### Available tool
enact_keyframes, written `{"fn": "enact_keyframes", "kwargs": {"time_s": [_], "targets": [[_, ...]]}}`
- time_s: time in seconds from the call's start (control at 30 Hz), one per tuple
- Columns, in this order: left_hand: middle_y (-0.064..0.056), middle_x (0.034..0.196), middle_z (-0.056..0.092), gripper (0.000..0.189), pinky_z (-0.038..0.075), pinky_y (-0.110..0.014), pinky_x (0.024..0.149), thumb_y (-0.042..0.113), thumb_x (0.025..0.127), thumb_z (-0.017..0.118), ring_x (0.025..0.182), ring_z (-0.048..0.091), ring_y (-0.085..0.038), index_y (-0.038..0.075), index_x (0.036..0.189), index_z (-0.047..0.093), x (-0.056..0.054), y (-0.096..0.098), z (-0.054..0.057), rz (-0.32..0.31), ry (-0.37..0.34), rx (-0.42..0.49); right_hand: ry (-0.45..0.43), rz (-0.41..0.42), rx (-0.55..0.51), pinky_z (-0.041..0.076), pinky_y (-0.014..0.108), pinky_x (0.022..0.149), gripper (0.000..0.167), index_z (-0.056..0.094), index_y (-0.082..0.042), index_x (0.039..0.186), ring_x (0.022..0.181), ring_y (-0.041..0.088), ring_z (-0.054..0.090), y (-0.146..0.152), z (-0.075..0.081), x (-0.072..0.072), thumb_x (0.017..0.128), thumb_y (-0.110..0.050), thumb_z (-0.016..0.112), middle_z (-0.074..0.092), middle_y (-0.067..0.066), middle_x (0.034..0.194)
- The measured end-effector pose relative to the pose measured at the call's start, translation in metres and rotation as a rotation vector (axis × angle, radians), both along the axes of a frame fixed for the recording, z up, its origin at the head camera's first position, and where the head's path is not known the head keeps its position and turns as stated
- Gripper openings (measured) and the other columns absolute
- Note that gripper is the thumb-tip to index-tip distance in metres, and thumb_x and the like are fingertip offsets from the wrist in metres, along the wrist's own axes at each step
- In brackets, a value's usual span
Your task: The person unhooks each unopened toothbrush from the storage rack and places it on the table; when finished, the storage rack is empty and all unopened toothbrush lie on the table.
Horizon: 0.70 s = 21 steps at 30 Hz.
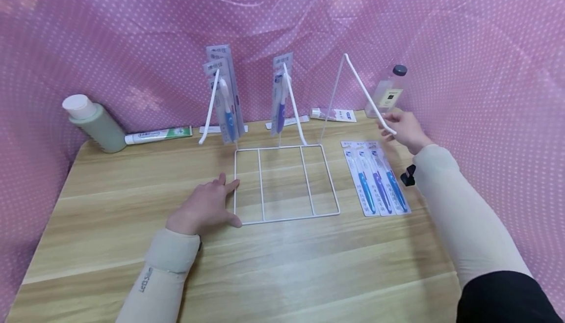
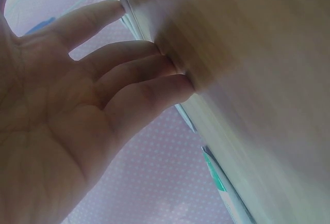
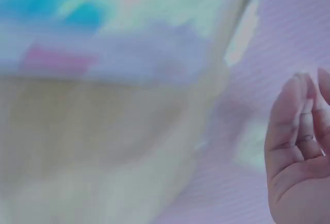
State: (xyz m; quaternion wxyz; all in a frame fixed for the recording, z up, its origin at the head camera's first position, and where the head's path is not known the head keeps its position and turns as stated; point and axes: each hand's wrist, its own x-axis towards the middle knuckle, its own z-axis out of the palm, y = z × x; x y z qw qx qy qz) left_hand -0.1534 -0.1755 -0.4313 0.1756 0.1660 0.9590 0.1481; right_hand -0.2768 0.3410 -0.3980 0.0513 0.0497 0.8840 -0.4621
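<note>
A white wire rack (image 1: 282,221) stands on the wooden table with three slanted prongs. Packaged toothbrushes (image 1: 226,112) hang on its left prong, and another packaged toothbrush (image 1: 280,102) hangs on the middle one. The right prong (image 1: 362,87) is bare. My left hand (image 1: 206,206) rests at the base's left side, fingers spread, thumb by the front corner; its fingertips (image 2: 180,82) touch the tabletop in the left wrist view. My right hand (image 1: 408,130) is at the right prong's lower end, fingers slightly bent; whether they touch it is unclear. Three packaged toothbrushes (image 1: 375,178) lie right of the rack.
A green bottle (image 1: 99,124) with a white cap stands at the back left, beside a toothpaste tube (image 1: 159,135). Another tube (image 1: 333,115) and a clear black-capped bottle (image 1: 387,94) are at the back right. Pink dotted cloth (image 1: 282,9) surrounds the table (image 1: 282,274).
</note>
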Motion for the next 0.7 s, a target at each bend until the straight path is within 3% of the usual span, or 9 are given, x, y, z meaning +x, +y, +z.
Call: {"fn": "enact_keyframes", "kwargs": {"time_s": [0.13,0.23,0.4,0.53,0.7], "targets": [[-0.038,0.164,0.030,0.112,0.039,-0.064,0.122,0.052,0.071,0.095,0.146,0.044,-0.057,0.009,0.161,0.045,0.000,-0.002,0.001,0.006,0.001,-0.006,0.086,0.088,0.014,0.063,0.024,0.078,0.046,0.066,0.001,0.134,0.093,0.013,0.068,-0.038,0.025,0.008,0.108,-0.037,0.062,0.071,0.004,0.111],[-0.038,0.165,0.030,0.112,0.038,-0.064,0.122,0.052,0.071,0.095,0.146,0.043,-0.057,0.009,0.161,0.045,0.000,-0.003,0.002,0.014,-0.008,-0.008,0.107,0.142,-0.040,0.062,0.024,0.079,0.042,0.069,-0.006,0.128,0.096,0.015,0.067,-0.066,0.034,0.010,0.107,-0.042,0.063,0.071,-0.004,0.107],[-0.038,0.165,0.030,0.112,0.039,-0.063,0.122,0.052,0.071,0.095,0.147,0.043,-0.056,0.010,0.162,0.045,0.000,-0.003,-0.001,0.002,-0.007,-0.012,0.147,0.180,-0.338,0.061,0.022,0.075,0.014,0.072,-0.014,0.111,0.088,0.010,0.068,-0.102,0.038,0.010,0.107,-0.026,0.066,0.072,-0.010,0.097],[-0.038,0.165,0.031,0.112,0.039,-0.063,0.122,0.053,0.071,0.096,0.147,0.043,-0.056,0.010,0.161,0.046,-0.001,-0.001,-0.001,0.001,-0.007,-0.011,0.193,0.211,-0.598,0.062,0.025,0.084,0.009,0.072,-0.013,0.107,0.094,0.013,0.069,-0.125,0.041,0.012,0.107,-0.018,0.064,0.072,-0.004,0.100],[-0.036,0.167,0.029,0.112,0.038,-0.063,0.123,0.053,0.071,0.095,0.149,0.041,-0.054,0.012,0.162,0.044,-0.001,-0.001,-0.001,0.017,-0.025,-0.011,0.283,0.209,-0.675,0.062,0.028,0.094,0.018,0.072,-0.005,0.115,0.101,0.017,0.072,-0.155,0.055,0.014,0.104,-0.020,0.069,0.074,0.005,0.108]]}}
